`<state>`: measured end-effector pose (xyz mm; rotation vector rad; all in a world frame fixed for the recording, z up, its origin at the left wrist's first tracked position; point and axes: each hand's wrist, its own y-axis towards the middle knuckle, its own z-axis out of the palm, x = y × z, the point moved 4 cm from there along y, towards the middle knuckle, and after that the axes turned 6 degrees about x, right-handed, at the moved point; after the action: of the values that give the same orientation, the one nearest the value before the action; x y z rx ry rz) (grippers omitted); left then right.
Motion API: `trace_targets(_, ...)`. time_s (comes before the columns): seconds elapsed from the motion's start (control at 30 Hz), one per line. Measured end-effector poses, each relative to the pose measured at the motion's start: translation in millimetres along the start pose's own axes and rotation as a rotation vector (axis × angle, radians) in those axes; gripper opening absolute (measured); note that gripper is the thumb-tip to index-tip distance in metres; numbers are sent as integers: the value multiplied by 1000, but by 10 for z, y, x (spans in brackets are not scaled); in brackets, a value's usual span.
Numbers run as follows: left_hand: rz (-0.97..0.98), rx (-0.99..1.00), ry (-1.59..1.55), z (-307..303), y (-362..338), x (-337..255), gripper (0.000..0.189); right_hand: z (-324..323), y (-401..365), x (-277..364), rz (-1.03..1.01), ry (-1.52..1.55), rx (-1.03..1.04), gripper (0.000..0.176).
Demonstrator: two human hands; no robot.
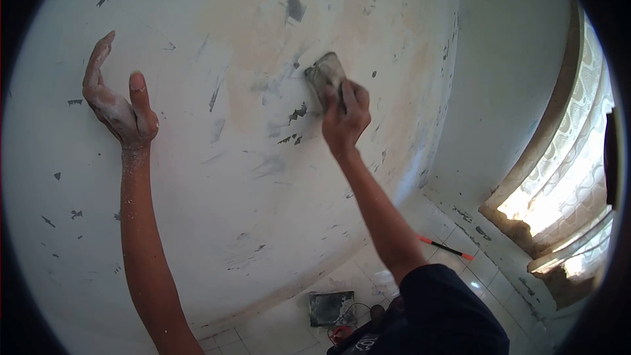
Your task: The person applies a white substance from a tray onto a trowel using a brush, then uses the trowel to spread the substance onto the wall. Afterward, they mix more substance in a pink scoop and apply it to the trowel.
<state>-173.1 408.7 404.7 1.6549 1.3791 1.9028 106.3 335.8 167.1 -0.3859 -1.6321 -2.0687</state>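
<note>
My right hand [346,117] grips a dusty grey piece of sandpaper [326,73], thumb and fingers pinched over its lower edge. The sandpaper lies against a pale wall [197,217] marked with dark chips, grey scrapes and beige patches. Several dark bare spots are just below and left of this hand. Over to the left, my left hand [123,106] is raised in front of the wall, thumb apart from the fingers and nothing in it. White dust coats its palm, fingers and wrist.
A dark square tray-like object [332,308] and a thin cable lie on the tiled floor [430,217] below. An orange and black stick [447,248] rests near the corner. Patterned curtains [565,177] hang over a bright window at right, beside an adjoining wall [503,85].
</note>
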Motion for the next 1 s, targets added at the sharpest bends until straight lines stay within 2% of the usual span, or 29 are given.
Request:
trace_targets(0.07, -5, 12, 9, -3, -22, -20, 43, -64, -286, 71, 1, 38, -20, 30)
trace_targets(0.13, -26, -23, -31, -15, -9, -19, 43, -183, -487, 129, 76, 158, 218, 31)
trace_targets(0.17, -25, -25, -31, -27, -4, -22, 43, -301, -547, 164, 75, 157, 216, 31)
trace_targets(0.23, -28, -34, -53, -24, 6, -27, 42, -443, -609, 170, 132, 312, 437, 22)
trace_targets(0.27, -23, -37, -58, -19, 12, -25, 42, -513, -565, 101, 191, 298, 426, 21)
trace_targets(0.3, -26, -29, -47, -19, 9, -25, 43, -548, -443, 46, 179, 233, 295, 20)
trace_targets(0.33, -30, -13, -39, -11, -5, -29, 43, -544, -256, -56, 261, 273, 268, 20)
trace_targets(0.37, -30, -10, -44, 1, -10, -23, 43, -492, -65, -189, 157, 221, 177, 20)
trace_targets(0.4, -11, 6, -34, 5, -18, -21, 43, -436, 144, -256, 148, 230, 161, 20)
trace_targets(0.43, 10, 25, -22, 3, -25, -10, 43, -338, 310, -388, 47, 160, 162, 22)
trace_targets(0.5, 11, 60, -10, 12, -15, -33, 42, -253, 585, -321, 60, 257, 194, 21)
trace_targets(0.57, 4, 91, 12, -2, -19, -2, 41, -185, 552, -366, 0, 252, 232, 23)
trace_targets(0.6, 41, 102, 34, 1, -13, 2, 40, -154, 438, -408, 4, 253, 239, 23)
trace_targets(0.67, 71, 125, 33, 10, -13, 15, 39, -188, -35, -347, -194, 235, 232, 32)
trace_targets(0.7, 74, 134, 34, 5, -13, 21, 39, -207, -313, -330, -227, 214, 246, 42)
trace_targets(0.73, 70, 151, 79, 3, -8, 24, 38, -257, -572, -283, -215, 168, 341, 45)
trace_targets(0.77, 66, 168, 125, 3, -11, 22, 37, -254, -854, -293, -223, 227, 317, 46)
trace_targets(0.87, 81, 127, 26, 30, -56, 49, 37, -407, -1180, -223, -134, 298, 402, 44)
trace_targets(0.9, 86, 127, 23, 45, -55, 41, 37, -436, -1165, -200, -111, 311, 439, 42)
trace_targets(0.93, 59, 107, 0, 49, -68, 39, 36, -521, -1133, -239, 2, 330, 473, 32)
trace_targets(0.97, 31, 83, -25, 56, -66, 40, 36, -629, -1066, -256, 6, 324, 469, 32)
trace_targets(1.0, 32, 77, -29, 60, -40, 34, 36, -713, -917, -354, 222, 300, 425, 26)
